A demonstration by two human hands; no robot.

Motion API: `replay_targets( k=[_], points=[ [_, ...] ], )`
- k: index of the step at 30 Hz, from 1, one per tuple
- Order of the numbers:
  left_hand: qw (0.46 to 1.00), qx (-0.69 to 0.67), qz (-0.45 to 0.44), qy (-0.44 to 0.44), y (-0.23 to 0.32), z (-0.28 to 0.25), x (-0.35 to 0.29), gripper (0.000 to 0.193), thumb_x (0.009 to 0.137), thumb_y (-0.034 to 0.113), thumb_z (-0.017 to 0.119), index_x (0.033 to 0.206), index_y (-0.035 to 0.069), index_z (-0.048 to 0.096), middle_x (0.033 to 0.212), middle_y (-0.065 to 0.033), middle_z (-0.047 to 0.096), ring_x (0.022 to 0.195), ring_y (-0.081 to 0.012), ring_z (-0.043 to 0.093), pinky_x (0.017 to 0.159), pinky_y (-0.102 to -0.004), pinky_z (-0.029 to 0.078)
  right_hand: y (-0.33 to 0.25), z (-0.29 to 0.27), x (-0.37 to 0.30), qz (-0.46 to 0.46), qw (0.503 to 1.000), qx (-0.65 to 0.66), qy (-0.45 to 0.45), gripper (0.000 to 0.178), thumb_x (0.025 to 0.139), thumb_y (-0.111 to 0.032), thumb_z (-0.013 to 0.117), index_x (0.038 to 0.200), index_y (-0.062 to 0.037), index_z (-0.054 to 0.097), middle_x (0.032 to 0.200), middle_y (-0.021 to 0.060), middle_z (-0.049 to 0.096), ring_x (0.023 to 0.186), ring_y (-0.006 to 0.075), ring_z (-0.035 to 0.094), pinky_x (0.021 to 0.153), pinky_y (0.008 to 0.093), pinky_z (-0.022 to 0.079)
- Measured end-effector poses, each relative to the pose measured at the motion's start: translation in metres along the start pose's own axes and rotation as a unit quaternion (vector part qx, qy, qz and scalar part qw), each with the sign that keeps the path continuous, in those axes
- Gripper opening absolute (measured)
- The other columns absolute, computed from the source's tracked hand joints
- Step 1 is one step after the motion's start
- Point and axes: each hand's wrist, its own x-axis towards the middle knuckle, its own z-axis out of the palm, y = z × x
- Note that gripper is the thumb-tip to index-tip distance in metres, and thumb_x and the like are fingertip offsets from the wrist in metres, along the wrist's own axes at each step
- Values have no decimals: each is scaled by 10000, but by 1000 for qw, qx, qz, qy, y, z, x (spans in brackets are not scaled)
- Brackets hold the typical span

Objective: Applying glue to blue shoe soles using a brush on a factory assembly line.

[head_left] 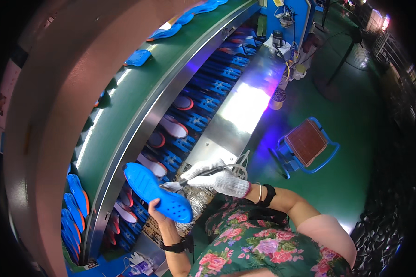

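My bare left hand (158,213) grips the edge of a blue insole (150,187), its ridged, dimpled underside facing up. In my right hand (226,182), covered by a white knit glove, is a slim hand tool (185,183) with a dark shaft and a pale tip. A grey cord or hose trails from the tool past my wrist. The tip lies at the insole's right edge; whether it touches cannot be made out. Just beyond the insole, a white-topped insole (151,165) with an orange rim rests on the blue rack.
A green conveyor belt (111,134) curves along the left, carrying several blue insoles (74,207). The rack (196,120) of blue clamps with more insoles runs beside a steel ledge (212,143). A blue-framed chair (307,143) stands right, a fan (356,57) farther back.
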Motion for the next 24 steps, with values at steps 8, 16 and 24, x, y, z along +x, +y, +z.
replay_targets(
  k=[8,16,24],
  points=[
    [983,-165,-16,-82,-64,75,-21,935,911,753,541,1546,84,385,1466,-153,544,1306,-339,551,1117,-531,437,-12,4,6,-170,982,-64,-57,185,842,-30,790,1011,26,740,1057,137,749,1012,210,720,915,350,569],
    [993,-113,21,-29,-64,138,-24,935,950,820,289,1602,150,306,1571,-91,442,1401,-308,458,1170,-485,381,-36,1,9,-267,935,-234,-1,206,824,19,789,1024,-7,748,1034,130,748,977,199,737,868,324,597],
    [997,4,69,35,-78,148,-36,975,932,848,280,1627,165,252,1636,-66,352,1474,-311,364,1227,-473,278,-34,9,18,-398,818,-414,-21,305,826,-88,770,1130,-76,767,1081,120,757,929,280,713,865,398,561]
  ],
)
